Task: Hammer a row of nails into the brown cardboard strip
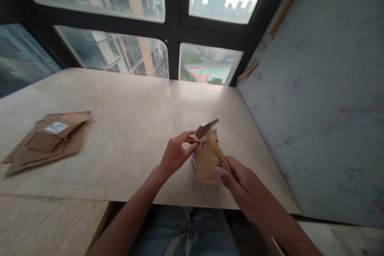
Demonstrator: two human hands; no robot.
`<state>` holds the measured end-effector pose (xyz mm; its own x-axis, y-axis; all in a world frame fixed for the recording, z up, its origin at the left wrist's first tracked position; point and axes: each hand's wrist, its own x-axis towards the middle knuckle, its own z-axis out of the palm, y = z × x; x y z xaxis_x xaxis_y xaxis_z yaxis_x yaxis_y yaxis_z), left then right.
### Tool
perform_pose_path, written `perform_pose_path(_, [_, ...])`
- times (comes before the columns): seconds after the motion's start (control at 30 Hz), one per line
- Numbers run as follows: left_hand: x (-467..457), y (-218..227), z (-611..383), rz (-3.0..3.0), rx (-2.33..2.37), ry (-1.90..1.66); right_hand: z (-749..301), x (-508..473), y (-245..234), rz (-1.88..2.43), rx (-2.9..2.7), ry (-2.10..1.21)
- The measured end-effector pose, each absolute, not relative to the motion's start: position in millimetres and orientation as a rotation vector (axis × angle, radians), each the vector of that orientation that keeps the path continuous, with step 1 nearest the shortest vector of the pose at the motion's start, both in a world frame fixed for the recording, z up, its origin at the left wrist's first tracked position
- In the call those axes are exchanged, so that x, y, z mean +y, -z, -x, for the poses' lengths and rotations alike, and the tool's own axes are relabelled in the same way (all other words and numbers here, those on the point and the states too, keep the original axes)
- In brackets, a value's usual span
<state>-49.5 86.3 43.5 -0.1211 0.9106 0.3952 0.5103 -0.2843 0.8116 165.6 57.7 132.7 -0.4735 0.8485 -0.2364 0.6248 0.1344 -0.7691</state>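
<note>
A small tan piece that looks like leather [204, 164] lies on the stone-look counter. Dark lacing crosses it near the top, and a row of small holes runs along its bottom edge. My left hand [177, 151] pinches its upper left edge between thumb and fingers, beside the lacing. In my right hand [235, 178] is a hammer [220, 154], gripped by its wooden handle. The metal head is over the upper part of the tan piece; whether they touch I cannot tell. A sliver of something blue [193, 163] shows under the left edge.
Flattened brown cardboard [72, 144] with a white label lies at the left of the counter [129, 108]. A patterned wall [300, 108] closes off the right side. Dark-framed windows [174, 28] rise behind. The counter's front edge is just before my lap.
</note>
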Motion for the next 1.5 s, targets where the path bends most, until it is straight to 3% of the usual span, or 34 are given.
perform_pose_path(0.77, [86.1, -46.0, 46.4, -1.748, 1.625, -1.359, -169.6, 59.6, -119.8, 1.345, -2.132, -1.124])
perform_pose_path(1.0, [84.1, -43.7, 45.3, -1.669, 1.597, -1.398, -169.7, 59.8, -95.7, 1.467, -2.028, -1.021])
perform_pose_path(1.5, [76.6, -37.0, 48.4, -1.739, 1.626, -1.414, -183.3, 49.3, -83.1, 1.546, -1.875, -1.081])
